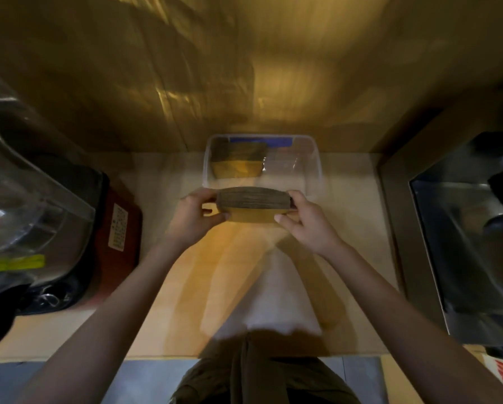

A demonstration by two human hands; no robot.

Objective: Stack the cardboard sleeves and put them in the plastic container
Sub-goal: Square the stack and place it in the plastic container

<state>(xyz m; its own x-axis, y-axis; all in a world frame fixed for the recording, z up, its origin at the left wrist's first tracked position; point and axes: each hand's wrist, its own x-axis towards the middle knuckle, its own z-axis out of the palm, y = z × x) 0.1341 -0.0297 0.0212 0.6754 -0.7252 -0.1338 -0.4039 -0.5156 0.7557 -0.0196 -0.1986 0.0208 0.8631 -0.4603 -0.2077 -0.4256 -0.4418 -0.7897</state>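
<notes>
1. Right now both hands carry one thick stack of cardboard sleeves (pixel 251 203), pinched end to end: the left hand (pixel 192 219) is clamped on its left end, the right hand (pixel 306 221) on its right end, thumbs under the near face and fingers over the far side.

2. Its long axis runs left to right, and the stack stands on edge, so the packed edges face up and the flat tan face looks toward the person.

3. It hangs above the wooden counter (pixel 162 301), just near of the plastic container (pixel 317 158); from this view it seems to overlap the container's near rim, though whether it touches I cannot tell.

4. So the container lies straight ahead, on the far side of the grip, neither hand being clearly the nearer to it.

5. Inside, the left half already holds another batch of sleeves (pixel 238 161), upright against the far wall; the right half looks bare.

6. My judgement: the coming move is a short push away and down, shifted slightly right so the stack clears the batch already inside.

7. One risk is fanning: loosening either end early could let the middle sleeves slip out.
</notes>
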